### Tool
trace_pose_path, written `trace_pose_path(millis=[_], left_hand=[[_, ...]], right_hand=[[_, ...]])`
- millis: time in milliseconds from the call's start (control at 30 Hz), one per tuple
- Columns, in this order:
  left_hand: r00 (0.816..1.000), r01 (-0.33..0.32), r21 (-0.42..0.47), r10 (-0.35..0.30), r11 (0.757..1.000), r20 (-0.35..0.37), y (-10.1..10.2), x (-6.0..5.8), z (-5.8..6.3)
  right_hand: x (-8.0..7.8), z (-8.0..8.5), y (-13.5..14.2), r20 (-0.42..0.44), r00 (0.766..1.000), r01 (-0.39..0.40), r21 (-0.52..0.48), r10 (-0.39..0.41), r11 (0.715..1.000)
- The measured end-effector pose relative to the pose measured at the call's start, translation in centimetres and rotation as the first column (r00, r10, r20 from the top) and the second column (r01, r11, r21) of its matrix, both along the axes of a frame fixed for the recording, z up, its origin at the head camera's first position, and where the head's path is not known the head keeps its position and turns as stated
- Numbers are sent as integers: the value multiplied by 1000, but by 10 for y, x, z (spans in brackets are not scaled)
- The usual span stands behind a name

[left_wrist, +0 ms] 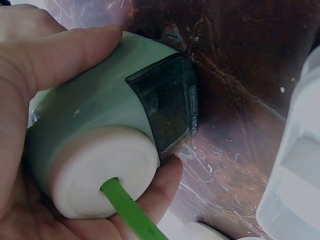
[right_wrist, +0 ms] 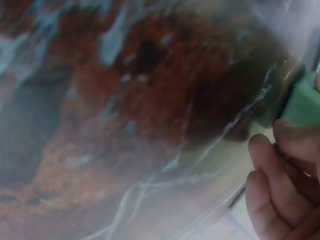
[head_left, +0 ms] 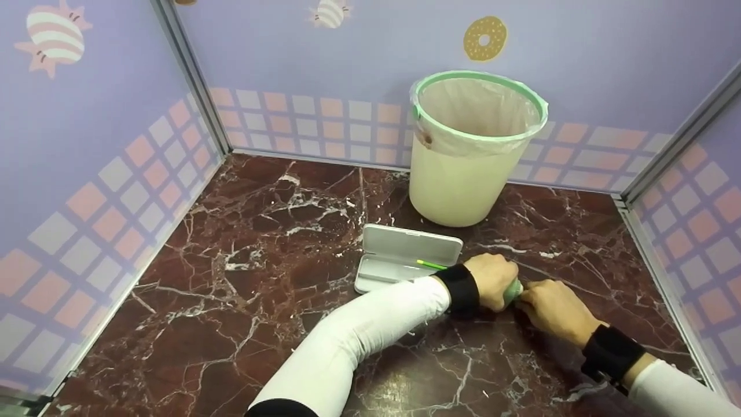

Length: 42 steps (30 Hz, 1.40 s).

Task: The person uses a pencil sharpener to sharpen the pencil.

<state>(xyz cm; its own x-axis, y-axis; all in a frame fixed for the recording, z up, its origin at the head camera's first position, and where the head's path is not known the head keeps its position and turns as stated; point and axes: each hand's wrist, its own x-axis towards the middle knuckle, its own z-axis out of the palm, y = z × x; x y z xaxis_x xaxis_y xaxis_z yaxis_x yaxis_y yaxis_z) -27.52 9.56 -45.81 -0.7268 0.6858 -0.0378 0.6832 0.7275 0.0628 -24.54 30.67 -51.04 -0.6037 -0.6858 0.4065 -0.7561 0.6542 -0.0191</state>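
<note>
My left hand (head_left: 491,281) grips a green pencil sharpener (left_wrist: 95,107), thumb along its top and fingers underneath. The sharpener has a dark see-through shavings window and a round pale front. A green pencil (left_wrist: 131,212) sticks out of the hole in that front; in the head view its light tip points left over the pencil case. At the sharpener's opposite end my right hand (head_left: 558,310) pinches a small part with curled thumb and fingers, mostly hidden by them. A corner of the green body shows past the thumb in the right wrist view.
A white pencil case (head_left: 412,242) stands open, lid up, left of my hands. Behind it is a cream bin (head_left: 457,185) with a green rim and a plastic liner. Small pale bits lie on the dark red marble surface (head_left: 231,324); patterned panels enclose it.
</note>
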Motion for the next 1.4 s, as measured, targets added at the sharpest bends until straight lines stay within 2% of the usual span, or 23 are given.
trace_pose_path(millis=[200, 433, 700, 833, 1033, 1167, 1400], left_hand=[[1000, -1, -6, 1, 1000, -9, 3, 2, -3], [1000, -17, -1, 17, 1000, -14, 1, 2, -1], [1000, -23, 21, 23, 1000, -7, 0, 1, -2], [1000, -28, 26, 28, 999, -13, 2, 3, 0], [999, -39, 32, 40, 999, -21, 1, 0, 2], [999, -42, 38, 43, 998, -10, 0, 0, 1], [999, -47, 31, 47, 998, 3, 1, 2, 2]], right_hand=[[9, 4, 1, 29, 999, -16, 28, 16, 999], [19, 16, -3, 50, 998, -37, 65, 34, 997], [26, 24, -7, -1, 1000, -16, 124, 16, 992], [28, 30, -6, -8, 1000, -19, 122, 20, 992], [28, 44, -6, -70, 996, -47, 93, 54, 995], [26, 53, -6, -75, 995, -53, 94, 60, 994], [26, 61, -8, -95, 994, -47, 152, 62, 987]])
